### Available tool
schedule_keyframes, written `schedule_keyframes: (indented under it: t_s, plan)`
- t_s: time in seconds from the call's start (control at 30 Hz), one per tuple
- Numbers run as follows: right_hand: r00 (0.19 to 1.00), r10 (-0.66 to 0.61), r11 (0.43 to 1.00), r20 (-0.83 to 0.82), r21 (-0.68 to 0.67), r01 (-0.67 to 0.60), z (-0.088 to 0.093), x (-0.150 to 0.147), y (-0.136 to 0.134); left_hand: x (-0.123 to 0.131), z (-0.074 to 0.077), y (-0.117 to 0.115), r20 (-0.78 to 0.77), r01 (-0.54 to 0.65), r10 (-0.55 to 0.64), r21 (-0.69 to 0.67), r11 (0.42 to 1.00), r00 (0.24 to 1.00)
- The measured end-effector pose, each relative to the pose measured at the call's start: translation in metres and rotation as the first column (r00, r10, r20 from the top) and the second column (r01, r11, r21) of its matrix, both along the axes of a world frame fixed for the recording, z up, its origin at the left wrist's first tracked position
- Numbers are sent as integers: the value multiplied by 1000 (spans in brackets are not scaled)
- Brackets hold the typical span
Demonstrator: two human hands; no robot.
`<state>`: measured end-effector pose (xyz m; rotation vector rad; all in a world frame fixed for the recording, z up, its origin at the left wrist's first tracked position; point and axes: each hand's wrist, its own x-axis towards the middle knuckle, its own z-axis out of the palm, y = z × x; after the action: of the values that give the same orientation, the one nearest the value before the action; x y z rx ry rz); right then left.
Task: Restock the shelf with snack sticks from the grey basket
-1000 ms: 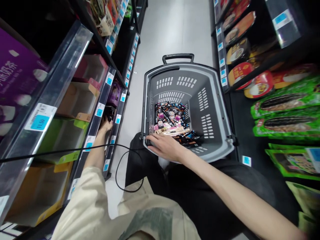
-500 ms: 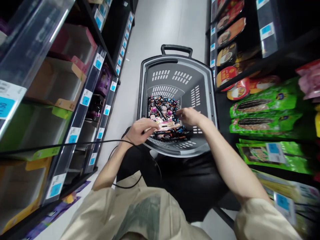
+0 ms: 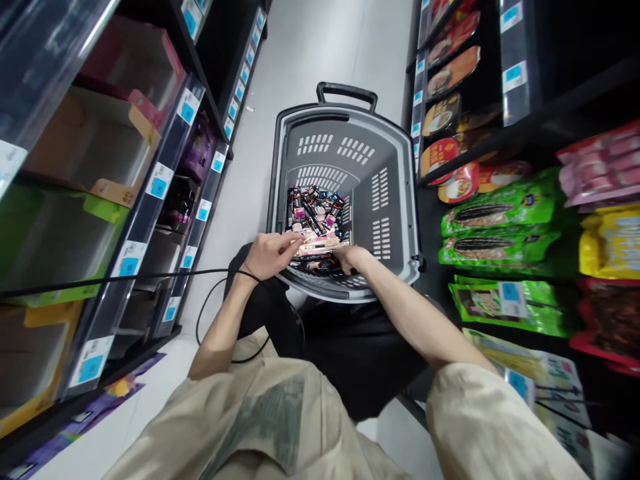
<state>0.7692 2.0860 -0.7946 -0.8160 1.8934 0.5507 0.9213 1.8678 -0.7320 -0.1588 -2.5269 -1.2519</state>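
In the head view I'm seeing the left hand (image 3: 267, 255) bending its fingers over the basket (image 3: 359, 181) and the right hand (image 3: 354, 257) pointing fingers down inside. I'm not managing to tell whether either is gripping. Pale packets (image 3: 319, 246) are lying between the fingertips, dark packets (image 3: 316, 205) just beyond.

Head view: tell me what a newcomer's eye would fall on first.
Probably the grey basket near the picture's middle, with a jumble of small, mostly dark packets inside it. Next, likely, the left hand and right hand, both at the near part of that pile. The bright green bags to the right of the basket also stand out.
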Motion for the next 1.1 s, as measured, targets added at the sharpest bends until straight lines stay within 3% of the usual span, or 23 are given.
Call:
schedule_keyframes:
  t_s: [0.17,0.37,0.5,0.63,0.73,1.1]
  plan:
    - [994,23,999,-107,31,-20,-13,14,1,0,-2,-1,-6,1,-1,-25,1000,1000]
    - [997,70,996,-39,54,-67,-13,17,-7,0,-4,-1,-44,1,-3,-52,999,999]
    - [998,54,994,14,96,-55,11,-7,-19,0,-6,0,-69,-4,0,-63,998,998]
    - [999,44,999,21,-1,-44,51,-39,-20,-1,-7,-1,-59,-2,-2,-58,998,998]
    - [1000,26,999,7,-47,-26,66,-44,-20,-1,-6,-1,-55,9,-11,-38,999,998]
    - [998,39,985,44,-169,-31,37,-25,-36,-2,-5,-2,-24,9,-10,-34,999,1000]
